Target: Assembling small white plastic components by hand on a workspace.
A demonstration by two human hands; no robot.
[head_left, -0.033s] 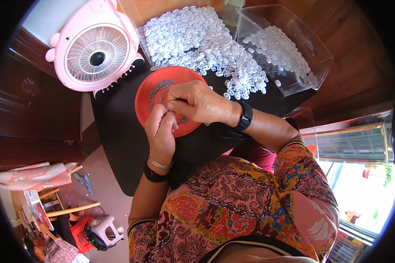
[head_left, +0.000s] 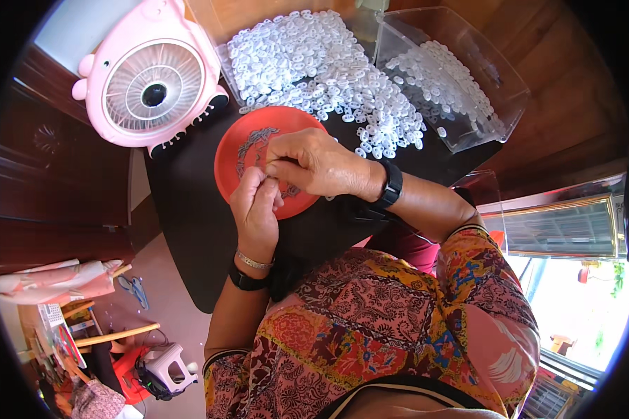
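- Head view looks down on two bare hands meeting over one round red plastic plate (head_left: 234,157) with a dark pattern, which lies on one black tabletop (head_left: 189,202).
- Left hand (head_left: 255,206) rises from below, fingers curled together, their tips pinched at the tips of the other hand; it wears two bands at the wrist, one thin metal bracelet (head_left: 253,261) and one black strap (head_left: 244,281).
- Right hand (head_left: 314,164) comes in from the right, fingers bent and closed toward the same spot above the plate; one black wristwatch (head_left: 391,185) sits on its wrist.
- Whatever small piece the fingertips pinch between them is hidden by the fingers; I cannot tell its shape or which hand has the firmer hold.
- Small white plastic ring-shaped pieces (head_left: 314,66) lie in one big loose heap beyond the plate, far too many to count, spilling from a shallow clear tray onto the tabletop.
- One clear plastic box (head_left: 500,84) stands to the right of the heap, holding a second, smaller batch of the same white pieces, also uncountable.
- One pink round desk fan (head_left: 150,84) with small ears stands at the table's far left corner, just beside the plate.
- Part of the plate is covered by both hands, so its pattern is only half seen.
- Person's patterned multicoloured sleeve (head_left: 482,279) and top fill the lower edge, cut off by the picture's rim.
- Clutter on the floor at lower left is too small to make out.
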